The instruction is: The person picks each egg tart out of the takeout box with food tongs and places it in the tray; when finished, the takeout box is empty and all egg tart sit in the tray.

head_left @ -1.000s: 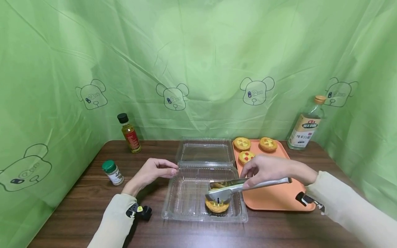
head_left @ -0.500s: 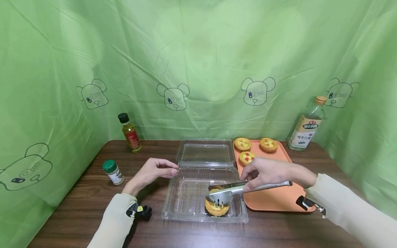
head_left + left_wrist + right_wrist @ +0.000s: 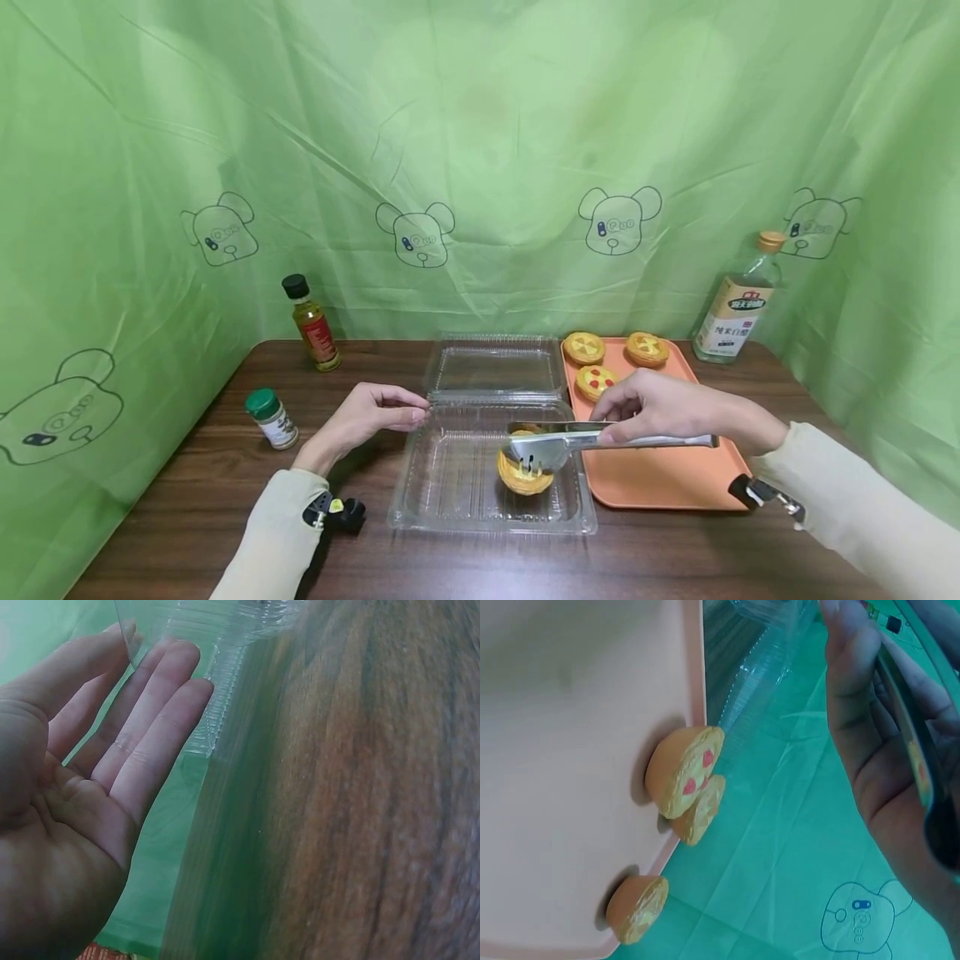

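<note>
My right hand grips metal tongs. Their slotted heads lie on and around an egg tart, overlapping the right half of a clear plastic container. Part of the tart is hidden under the tongs. At the container's back left, by the hinge, my left hand pinches the rim between thumb and forefinger. The left wrist view shows that hand's other fingers stretched out beside the clear plastic. In the right wrist view the tongs' dark handle runs along the right palm.
To the right, an orange tray bears a tart with red dots and two yellow tarts. The container's lid lies folded back. A vinegar bottle, an oil bottle and a green-capped jar stand around.
The tart and the tongs' heads have shifted away from the container's near edge. My right hand has moved slightly right, leaving the tongs more level across the view. The left hand stays at the rim.
</note>
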A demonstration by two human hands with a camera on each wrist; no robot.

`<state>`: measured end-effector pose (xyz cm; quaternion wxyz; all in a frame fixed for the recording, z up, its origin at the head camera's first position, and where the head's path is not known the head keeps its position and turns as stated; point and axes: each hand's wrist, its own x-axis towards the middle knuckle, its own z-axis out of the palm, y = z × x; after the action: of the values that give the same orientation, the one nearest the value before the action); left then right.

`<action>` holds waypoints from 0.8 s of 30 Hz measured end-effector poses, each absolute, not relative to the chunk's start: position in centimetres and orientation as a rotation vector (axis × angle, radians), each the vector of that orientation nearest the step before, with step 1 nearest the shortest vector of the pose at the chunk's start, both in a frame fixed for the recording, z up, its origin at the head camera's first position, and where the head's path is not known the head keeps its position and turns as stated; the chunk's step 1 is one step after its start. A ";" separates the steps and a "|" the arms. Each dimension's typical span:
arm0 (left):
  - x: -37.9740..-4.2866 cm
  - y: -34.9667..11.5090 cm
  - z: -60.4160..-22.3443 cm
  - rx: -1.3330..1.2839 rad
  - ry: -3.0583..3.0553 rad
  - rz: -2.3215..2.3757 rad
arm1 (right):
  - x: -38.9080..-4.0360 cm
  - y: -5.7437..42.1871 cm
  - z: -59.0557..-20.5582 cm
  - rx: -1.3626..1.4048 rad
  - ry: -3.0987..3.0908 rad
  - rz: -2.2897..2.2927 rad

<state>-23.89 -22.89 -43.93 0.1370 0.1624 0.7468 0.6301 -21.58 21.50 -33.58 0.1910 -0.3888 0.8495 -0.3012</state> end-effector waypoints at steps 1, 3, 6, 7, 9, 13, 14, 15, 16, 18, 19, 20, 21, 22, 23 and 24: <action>-23.9 -22.9 -43.9 0.469 2.162 1.823 | -21.6 21.6 -33.5 -1.084 2.393 -0.852; -23.9 -22.9 -43.9 0.475 2.161 1.821 | -21.6 21.9 -33.4 -1.067 2.414 -0.857; -23.9 -22.9 -44.0 0.476 2.154 1.820 | -21.6 22.4 -33.1 -1.026 2.446 -0.867; -23.9 -22.9 -44.0 0.479 2.156 1.817 | -21.5 22.5 -33.0 -1.012 2.458 -0.872; -24.0 -22.9 -44.0 0.476 2.154 1.821 | -21.5 22.9 -32.7 -0.984 2.484 -0.885; -24.0 -22.9 -44.1 0.483 2.153 1.829 | -21.4 23.9 -32.3 -0.932 2.532 -0.911; -24.0 -22.9 -44.1 0.488 2.150 1.830 | -21.4 24.2 -32.3 -0.919 2.542 -0.917; -24.0 -22.9 -44.1 0.487 2.149 1.829 | -21.4 24.5 -32.2 -0.907 2.550 -0.924; -24.0 -22.9 -44.1 0.487 2.150 1.827 | -21.4 24.9 -32.1 -0.895 2.565 -0.921; -24.0 -22.9 -44.1 0.486 2.153 1.821 | -21.3 25.5 -32.0 -0.856 2.593 -0.920; -23.9 -22.9 -44.1 0.488 2.155 1.820 | -21.3 25.8 -32.0 -0.839 2.607 -0.918; -23.9 -22.9 -44.1 0.485 2.156 1.821 | -21.2 26.2 -31.9 -0.819 2.621 -0.917; -23.9 -22.9 -44.1 0.479 2.157 1.824 | -21.2 26.5 -31.8 -0.792 2.636 -0.915; -23.9 -22.9 -44.1 0.480 2.158 1.827 | -21.1 26.8 -31.8 -0.772 2.653 -0.907; -23.9 -22.9 -44.1 0.479 2.157 1.831 | -21.1 27.1 -31.8 -0.748 2.664 -0.910; -23.9 -22.9 -44.1 0.482 2.157 1.834 | -21.0 27.4 -31.8 -0.730 2.682 -0.905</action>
<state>-23.89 -22.89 -44.09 0.1345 0.1663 0.7443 0.6327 -21.01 27.41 -31.75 0.1090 -0.2481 0.9121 -0.3077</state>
